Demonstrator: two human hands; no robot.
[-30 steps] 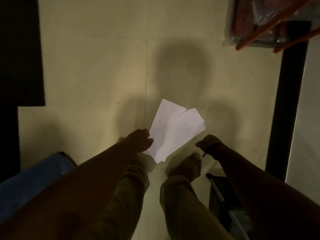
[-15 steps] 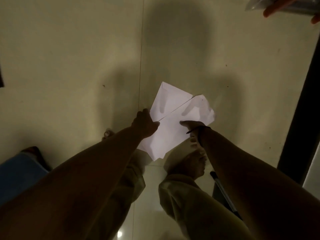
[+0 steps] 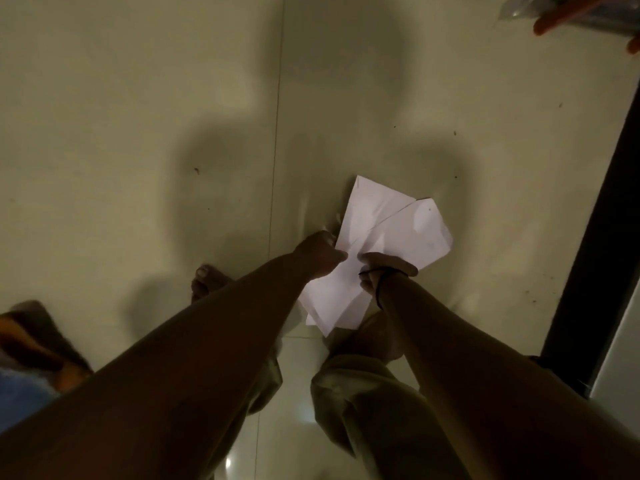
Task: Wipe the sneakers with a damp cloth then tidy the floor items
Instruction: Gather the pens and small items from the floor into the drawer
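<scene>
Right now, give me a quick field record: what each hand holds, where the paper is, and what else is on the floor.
left hand: grips the white paper sheets at their left edge
right hand: grips the same sheets from the right
paper: held above the tiled floor, in front of the person's bare feet
top right: clear plastic bag with orange parts, cut off by the frame
bottom left: blue and orange item, blurred
sneakers, cloth: not in view

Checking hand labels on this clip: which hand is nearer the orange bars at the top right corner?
Right. The right hand grips the white paper on the side toward the orange bars; the left hand grips its opposite edge.
</scene>
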